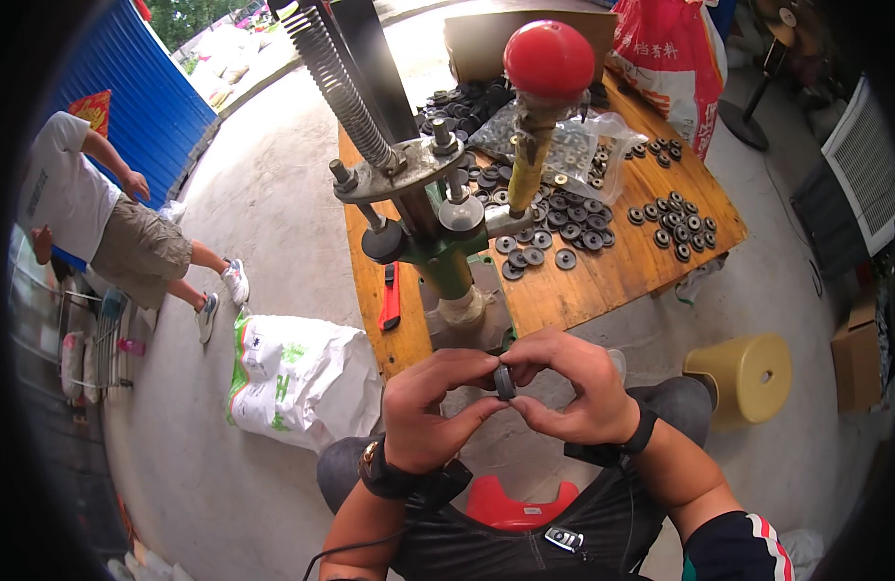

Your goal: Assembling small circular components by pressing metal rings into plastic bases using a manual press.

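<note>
Above my lap, a small dark round wheel (505,382) stands on edge between my two hands. My left hand (430,402) pinches its left side with thumb and fingertips. On the other side, the fingers and thumb of my right hand (581,387) are closed on it too. Just beyond my hands rises a hand press (449,266) with a coil spring (339,85) and a lever topped by a red ball knob (550,60). Many similar black wheels (565,259) lie on the wooden table (602,290) right of the press. Small ringed rollers (682,232) sit farther right.
A red utility knife (390,298) lies left of the press. A clear bag (602,145) of parts rests on the table. A white sack (302,382) stands at left, a yellow stool (743,380) at right. Another person (128,203) walks at far left. A car key (563,538) lies on my lap.
</note>
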{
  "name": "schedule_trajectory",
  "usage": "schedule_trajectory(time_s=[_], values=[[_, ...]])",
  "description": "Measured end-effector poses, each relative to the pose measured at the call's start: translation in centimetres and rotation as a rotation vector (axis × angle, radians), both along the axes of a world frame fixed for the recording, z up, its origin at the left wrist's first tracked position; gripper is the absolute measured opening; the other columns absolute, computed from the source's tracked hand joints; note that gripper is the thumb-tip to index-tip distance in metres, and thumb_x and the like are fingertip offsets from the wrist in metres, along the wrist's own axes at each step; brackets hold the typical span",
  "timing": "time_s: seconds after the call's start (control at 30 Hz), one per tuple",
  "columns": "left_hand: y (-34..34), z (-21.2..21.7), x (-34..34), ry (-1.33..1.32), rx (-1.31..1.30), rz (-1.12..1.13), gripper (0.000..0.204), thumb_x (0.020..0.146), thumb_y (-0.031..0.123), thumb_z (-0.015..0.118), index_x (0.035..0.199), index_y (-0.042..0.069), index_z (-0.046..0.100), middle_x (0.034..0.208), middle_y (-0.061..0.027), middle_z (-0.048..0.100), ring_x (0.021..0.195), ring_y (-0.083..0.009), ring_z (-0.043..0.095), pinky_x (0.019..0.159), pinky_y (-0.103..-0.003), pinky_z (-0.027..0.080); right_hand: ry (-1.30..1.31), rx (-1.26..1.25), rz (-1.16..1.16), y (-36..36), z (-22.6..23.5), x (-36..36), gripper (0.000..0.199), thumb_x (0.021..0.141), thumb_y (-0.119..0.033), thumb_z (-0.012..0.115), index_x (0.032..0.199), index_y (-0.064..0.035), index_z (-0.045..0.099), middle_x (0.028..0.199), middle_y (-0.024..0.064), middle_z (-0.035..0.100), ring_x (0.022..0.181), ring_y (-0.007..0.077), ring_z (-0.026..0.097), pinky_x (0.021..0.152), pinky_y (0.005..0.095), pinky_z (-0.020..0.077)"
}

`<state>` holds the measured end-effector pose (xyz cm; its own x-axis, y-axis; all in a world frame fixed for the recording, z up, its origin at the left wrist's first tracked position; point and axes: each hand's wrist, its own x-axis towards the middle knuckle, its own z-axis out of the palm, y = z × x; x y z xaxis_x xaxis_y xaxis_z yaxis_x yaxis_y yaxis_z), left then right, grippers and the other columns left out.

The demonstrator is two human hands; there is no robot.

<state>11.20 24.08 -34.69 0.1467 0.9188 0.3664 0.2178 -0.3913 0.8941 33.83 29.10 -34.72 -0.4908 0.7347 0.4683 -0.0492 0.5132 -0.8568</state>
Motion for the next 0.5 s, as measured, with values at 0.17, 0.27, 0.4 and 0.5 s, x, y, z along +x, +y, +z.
schedule_trajectory(time_s=[0.17,0.27,0.4,0.5], values=[[-0.2,0.9,0.0,0.055,0.039,0.059,0.043,0.075,-0.011,0.089,0.116,-0.008,0.074,0.113,-0.0211,0.076,0.101,-0.0265,0.077,0.087,-0.035,0.063,-0.125,0.085,0.038,0.9,-0.8,1.1,0.034,0.080,0.006,0.061,0.111,0.0005,0.075,0.095,0.0164,0.072,0.083,0.0265,0.073,0.077,0.0370,0.0588],[-0.3,1.1,0.1,0.078,0.047,0.079,0.044,0.074,-0.009,0.089,0.115,-0.007,0.075,0.111,-0.0204,0.077,0.100,-0.0262,0.077,0.087,-0.035,0.062,-0.259,-0.001,0.058,1.1,-1.8,1.9,0.038,0.076,0.009,0.054,0.106,0.0007,0.077,0.082,0.0163,0.071,0.076,0.0296,0.072,0.073,0.0379,0.0581],[-0.1,0.9,0.1,0.086,0.091,0.054,0.045,0.074,-0.006,0.091,0.116,-0.006,0.075,0.111,-0.0196,0.077,0.101,-0.0267,0.076,0.087,-0.035,0.061,-0.111,-0.022,-0.043,0.6,-1.1,0.8,0.039,0.072,0.010,0.053,0.099,0.0010,0.079,0.077,0.0114,0.072,0.068,0.0240,0.070,0.066,0.0348,0.0557],[-0.3,1.1,-0.1,0.098,0.093,0.072,0.046,0.074,-0.005,0.092,0.116,-0.004,0.076,0.111,-0.0194,0.077,0.101,-0.0271,0.076,0.088,-0.035,0.060,-0.035,-0.250,-0.094,-0.2,0.4,0.1,0.030,0.076,0.010,0.052,0.092,0.0012,0.076,0.078,0.0147,0.071,0.068,0.0257,0.070,0.066,0.0355,0.0552]])
